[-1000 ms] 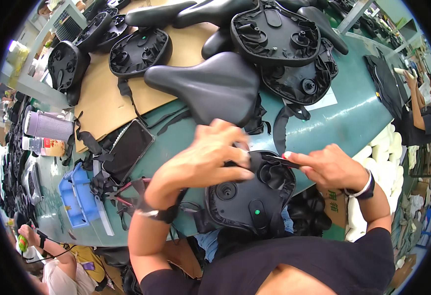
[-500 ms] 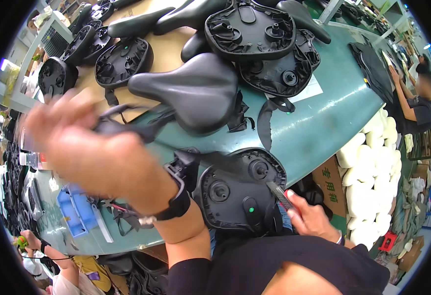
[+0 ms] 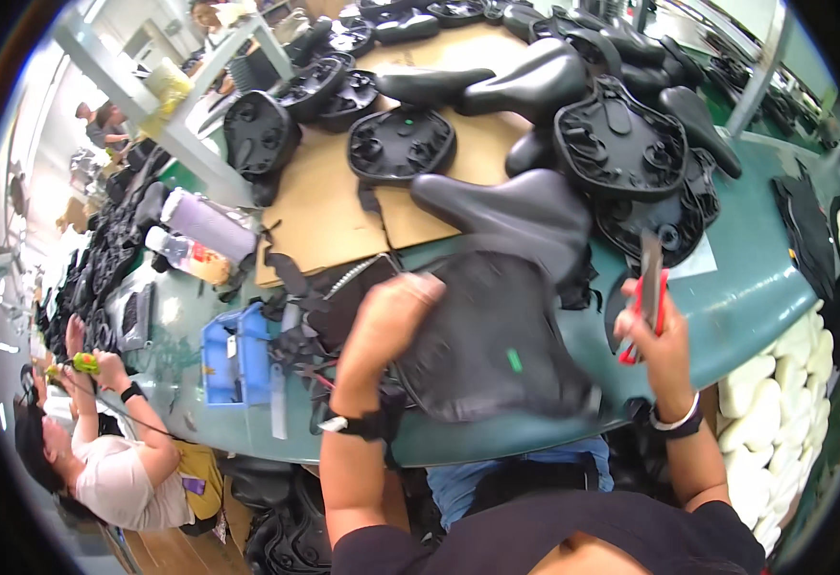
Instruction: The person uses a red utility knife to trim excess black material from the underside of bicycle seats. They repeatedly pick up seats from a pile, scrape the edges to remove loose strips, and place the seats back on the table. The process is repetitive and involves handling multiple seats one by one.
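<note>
My left hand (image 3: 388, 321) grips the left edge of a black bicycle saddle (image 3: 497, 335). The saddle lies underside up near the front of the table, blurred by motion, with a small green mark on it. My right hand (image 3: 665, 355) is closed around a red-handled utility knife (image 3: 652, 287), its grey blade pointing up and away, to the right of the saddle and apart from it. Just beyond the worked saddle, another saddle (image 3: 525, 216) rests with its smooth top upward.
More saddles (image 3: 621, 139) are piled at the back on brown cardboard (image 3: 319, 216). A blue bin (image 3: 235, 359), a bottle (image 3: 188, 255) and a purple-grey cylinder (image 3: 211, 222) stand left on the green table (image 3: 727, 297). White foam pads (image 3: 775, 412) are heaped right. A co-worker (image 3: 113, 460) works at left.
My left hand has come back from the far left to the saddle's edge. The saddle has moved up onto the table, and my right hand has lifted the knife away from it. My view has shifted left.
</note>
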Demonstrator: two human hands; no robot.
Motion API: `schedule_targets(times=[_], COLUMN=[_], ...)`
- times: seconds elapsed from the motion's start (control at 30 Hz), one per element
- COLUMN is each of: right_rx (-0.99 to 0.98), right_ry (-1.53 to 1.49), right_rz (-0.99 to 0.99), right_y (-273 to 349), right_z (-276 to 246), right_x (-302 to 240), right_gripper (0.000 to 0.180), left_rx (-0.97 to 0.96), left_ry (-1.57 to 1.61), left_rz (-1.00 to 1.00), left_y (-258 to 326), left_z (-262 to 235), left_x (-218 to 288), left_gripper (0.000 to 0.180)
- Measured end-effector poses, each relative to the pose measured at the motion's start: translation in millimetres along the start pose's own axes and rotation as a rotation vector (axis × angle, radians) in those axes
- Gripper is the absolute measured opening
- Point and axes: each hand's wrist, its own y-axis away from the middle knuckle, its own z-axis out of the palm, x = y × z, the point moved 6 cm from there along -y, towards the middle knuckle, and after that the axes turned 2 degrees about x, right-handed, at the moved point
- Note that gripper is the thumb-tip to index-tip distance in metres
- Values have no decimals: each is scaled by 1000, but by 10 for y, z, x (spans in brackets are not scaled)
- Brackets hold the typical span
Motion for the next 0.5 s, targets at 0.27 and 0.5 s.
schedule_targets(times=[0.27, 0.5], right_rx=[-278, -398], right_ry=[-30, 752], right_rz=[123, -956], right_y=[-991, -21], right_z=[501, 645], right_x=[160, -542], right_gripper=[55, 20], left_rx=[4, -31], left_ry=[654, 931], left_rz=[-125, -623], left_y=[-448, 192], left_z=[-390, 417], left_x=[258, 109], left_gripper=[43, 47])
